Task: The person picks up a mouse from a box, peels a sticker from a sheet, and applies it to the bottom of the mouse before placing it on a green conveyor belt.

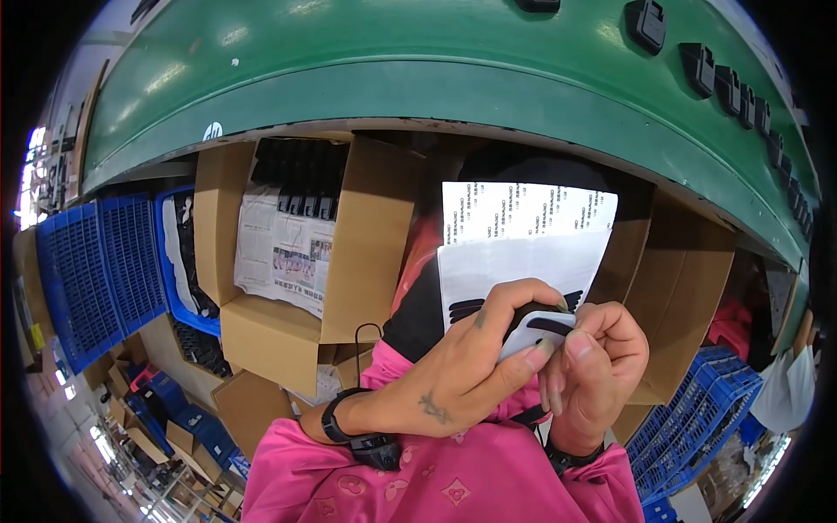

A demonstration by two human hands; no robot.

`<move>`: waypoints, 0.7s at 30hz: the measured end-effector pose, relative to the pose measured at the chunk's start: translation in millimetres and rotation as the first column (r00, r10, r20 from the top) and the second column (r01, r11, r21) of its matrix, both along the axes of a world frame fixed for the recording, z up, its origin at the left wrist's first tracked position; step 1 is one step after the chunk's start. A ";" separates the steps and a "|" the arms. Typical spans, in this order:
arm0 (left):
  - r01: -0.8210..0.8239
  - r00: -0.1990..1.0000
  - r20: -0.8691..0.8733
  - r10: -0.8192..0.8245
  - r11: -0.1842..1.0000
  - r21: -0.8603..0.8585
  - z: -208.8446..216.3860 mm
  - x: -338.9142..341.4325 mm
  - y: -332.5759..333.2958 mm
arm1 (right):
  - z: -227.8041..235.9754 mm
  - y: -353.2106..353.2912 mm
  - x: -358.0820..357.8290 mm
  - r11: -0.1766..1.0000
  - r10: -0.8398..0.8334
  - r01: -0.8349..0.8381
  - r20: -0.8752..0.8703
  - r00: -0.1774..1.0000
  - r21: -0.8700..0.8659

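My left hand [471,366] is closed around a small part with a white face and a dark back [516,340]. A curved black strip [546,325] lies along that white face. The thumb and forefinger of my right hand [602,359] pinch at the strip's right end, against the part's edge; their tips partly hide it. Beneath both hands a white sheet [523,257], printed along its far end, rests over my lap. Several black strips [466,307] show on the sheet, beside my left hand and beyond my fingers.
A green workbench [418,91] spans the far side, with several black plastic pieces [697,68] along its right. An open carton [366,235] at left holds newspaper and black parts. Another carton [684,288] stands right. Blue crates [100,270] flank both sides.
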State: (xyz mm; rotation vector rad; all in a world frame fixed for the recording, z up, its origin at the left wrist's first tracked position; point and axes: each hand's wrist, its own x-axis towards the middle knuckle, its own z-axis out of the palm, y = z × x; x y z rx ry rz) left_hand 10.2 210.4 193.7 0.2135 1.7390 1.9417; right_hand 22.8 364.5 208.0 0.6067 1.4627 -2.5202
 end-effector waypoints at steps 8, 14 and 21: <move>-0.034 0.999 -0.034 0.033 0.999 -0.033 1.5 3.1 0.3 | -2.2 -5.7 2.5 0.997 -0.047 0.047 -0.007 0.999 0.064; -0.043 0.994 -0.106 0.033 0.995 -0.095 1.3 4.6 -0.9 | -1.9 -7.6 1.3 0.989 -0.064 0.064 -0.002 0.998 0.130; -0.044 0.993 -0.118 0.031 0.993 -0.107 -3.1 5.7 -2.6 | -6.0 -9.8 -0.8 0.994 -0.050 0.050 -0.008 0.999 0.100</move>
